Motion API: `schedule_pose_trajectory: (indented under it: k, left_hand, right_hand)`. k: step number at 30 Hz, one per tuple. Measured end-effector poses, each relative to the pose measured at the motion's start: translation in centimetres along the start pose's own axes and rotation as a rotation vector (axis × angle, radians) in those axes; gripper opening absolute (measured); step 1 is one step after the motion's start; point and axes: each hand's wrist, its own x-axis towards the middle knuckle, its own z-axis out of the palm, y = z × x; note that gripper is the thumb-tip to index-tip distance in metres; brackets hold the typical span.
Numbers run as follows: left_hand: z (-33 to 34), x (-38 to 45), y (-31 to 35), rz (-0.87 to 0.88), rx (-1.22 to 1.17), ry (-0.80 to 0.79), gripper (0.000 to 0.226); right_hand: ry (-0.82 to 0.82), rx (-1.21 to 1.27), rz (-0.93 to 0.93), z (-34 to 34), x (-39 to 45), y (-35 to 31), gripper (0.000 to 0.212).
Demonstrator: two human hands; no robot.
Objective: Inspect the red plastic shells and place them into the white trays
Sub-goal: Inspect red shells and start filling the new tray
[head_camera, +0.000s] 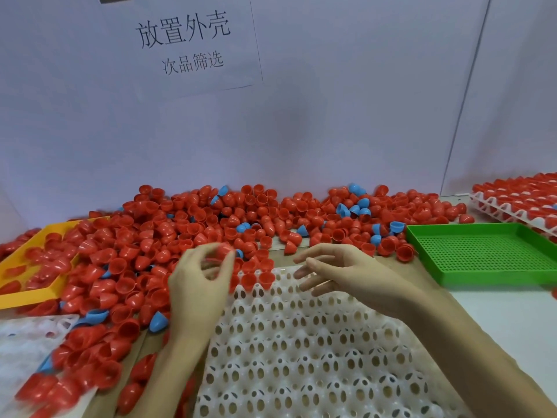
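1. head view: my left hand (199, 276) is curling round a blurred red shell (220, 251) just beyond the white tray (301, 342)'s far edge.
2. my right hand (340, 276) is hovering over that edge, fingers spread, holding nothing.
3. i should be checking the shell's rim, then seating it beside the two placed shells (257, 280).

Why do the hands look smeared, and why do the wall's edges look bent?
Head view: the left hand, holding a red shell, and the right hand are motion-blurred; the white tray is sharper. The wide-angle lens bends the edges; the lighting is soft, without glare.
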Motion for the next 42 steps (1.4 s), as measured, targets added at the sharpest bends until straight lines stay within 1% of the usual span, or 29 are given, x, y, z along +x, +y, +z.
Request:
schedule_pose_trajectory:
  k: [1,2,3,4,6,8,10,11,13,14,16,19,22,26,28,29,30,31,32,34,36,37,38,40,42]
  left_hand:
    - [-0.6,0.6,-0.7,-0.074,0.106,-0.012,0.044]
    - [-1.0,0.8,-1.3,-0.127,0.205,-0.046,0.058]
    - [-1.2,0.9,-1.5,-0.148,0.267,-0.075,0.062]
    - [-1.1,0.7,-1.4,-0.138,0.288,-0.098,0.059]
    - [-0.6,0.0,-1.0,-0.037,0.266,-0.118,0.040]
    - [0.1,-0.7,-0.5,0.098,0.280,-0.117,0.022]
    - [0.5,-1.0,-0.2,0.200,0.293,-0.128,0.015]
    - [0.6,-1.1,-0.1,0.225,0.289,-0.142,0.013]
    - [0.8,-1.3,0.0,0.253,0.264,-0.165,0.011]
    - [0.8,-1.3,0.0,0.264,0.250,-0.173,0.010]
    - [0.7,-1.2,0.1,0.278,0.226,-0.190,0.010]
    - [0.4,-1.1,0.1,0.293,0.220,-0.222,0.008]
    - [0.3,-1.2,-0.2,0.279,0.229,-0.262,0.010]
    - [0.4,-1.0,-0.2,0.285,0.233,-0.264,0.009]
    - [0.5,-1.0,0.0,0.292,0.223,-0.255,0.008]
    - [0.5,-1.0,0.2,0.294,0.209,-0.252,0.008]
    - [0.6,-1.1,0.4,0.295,0.183,-0.253,0.008]
    - [0.6,-1.2,0.6,0.291,0.141,-0.263,0.008]
    - [0.6,-1.4,0.8,0.275,0.081,-0.287,0.010]
    - [0.9,-1.8,1.5,0.206,-0.061,-0.375,0.024]
    - [1.1,-2.4,2.3,0.140,-0.177,-0.478,0.038]
    - [1.3,-2.7,2.6,0.137,-0.218,-0.512,0.042]
    - [1.4,-2.9,2.7,0.149,-0.249,-0.525,0.042]
    - [1.5,-3.2,2.8,0.168,-0.293,-0.512,0.036]
    - [1.4,-3.1,2.6,0.158,-0.307,-0.502,0.031]
  right_hand:
    - [0.028,-0.025,0.014,-0.1,0.1,0.2,0.022]
    - [0.048,-0.045,0.024,-0.2,0.1,0.3,0.021]
    - [0.066,-0.070,0.029,-0.3,0.2,0.3,0.020]
    - [0.087,-0.104,0.027,-0.3,0.2,0.4,0.019]
    - [0.170,-0.225,-0.007,-0.7,0.7,0.7,0.018]
    - [0.306,-0.464,-0.047,-1.4,1.7,1.1,0.017]
    - [0.431,-0.711,-0.059,-2.7,3.4,1.6,0.026]
    - [0.456,-0.819,-0.052,-3.5,4.3,1.9,0.036]
    - [0.423,-1.013,-0.004,-5.0,5.9,2.4,0.058]
    - [0.378,-1.089,0.023,-5.6,6.6,2.6,0.064]
    - [0.296,-1.173,0.069,-6.7,7.7,3.1,0.062]
    - [0.294,-1.237,0.065,-7.4,9.0,3.3,0.046]
    - [0.388,-1.182,-0.005,-7.2,9.5,3.2,0.028]
    - [0.573,-1.002,-0.135,-6.5,8.3,2.6,0.022]
    - [0.610,-0.845,-0.192,-5.7,6.7,1.9,0.020]
    - [0.600,-0.774,-0.201,-5.2,5.8,1.6,0.018]
    - [0.560,-0.699,-0.184,-4.7,4.9,1.2,0.016]
    - [0.484,-0.587,-0.146,-4.2,4.0,0.9,0.015]
    - [0.369,-0.425,-0.099,-3.5,3.1,0.7,0.016]
    - [0.120,-0.099,-0.024,-2.2,1.5,0.3,0.023]
    - [-0.049,0.087,0.018,-0.9,0.5,0.3,0.028]
    - [-0.113,0.145,0.035,-0.4,0.2,0.4,0.029]
    - [-0.168,0.193,0.055,0.0,0.0,0.4,0.030]
    - [-0.236,0.271,0.084,0.3,-0.3,0.3,0.032]
    - [-0.234,0.293,0.084,0.2,-0.5,0.2,0.032]
